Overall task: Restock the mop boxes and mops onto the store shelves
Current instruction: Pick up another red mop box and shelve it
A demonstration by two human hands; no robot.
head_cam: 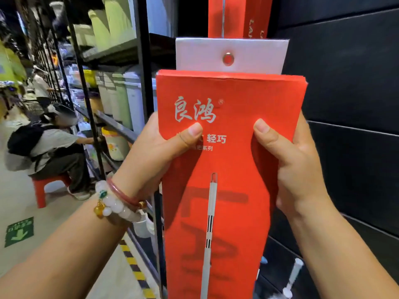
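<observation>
The left hand [159,147] and the right hand [289,156] both grip a tall red mop box [228,169], one on each edge, thumbs pressed flat on its printed front and fingers wrapped behind. The box stands upright in front of a dark wall [349,83], close to it. Left of it runs a black shelf rack [142,61] stacked with pale green and white bins [121,100]. Down the aisle a person [49,147] sits on a red stool [43,186], reaching into the rack. Above the held box hang more red boxes [216,16]. A white tab [231,55] with a metal eyelet [228,58] sticks out of the box's top. Bead bracelets [116,203] circle the left wrist.
</observation>
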